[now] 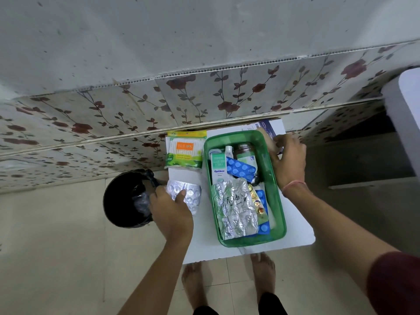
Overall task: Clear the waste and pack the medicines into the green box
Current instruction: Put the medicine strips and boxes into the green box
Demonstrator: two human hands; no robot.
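Note:
The green box (276,201) stands on a small white table (297,226). Inside it lie a crumpled silver foil strip (235,208), blue blister packs (242,168), a white Optibex carton (218,165), a tube and a brown bottle (244,150). My left hand (171,214) holds a silver blister strip (189,195) at the table's left edge, next to the bin. My right hand (288,158) grips a tan and blue packet (268,131) just beyond the box's far right corner. A pack of Tulips cotton buds (185,150) lies at the table's far left.
A black waste bin (126,198) with a liner stands on the tiled floor left of the table. A flowered wall runs behind. A white piece of furniture (404,114) is at the right. My bare feet (261,271) are under the table's near edge.

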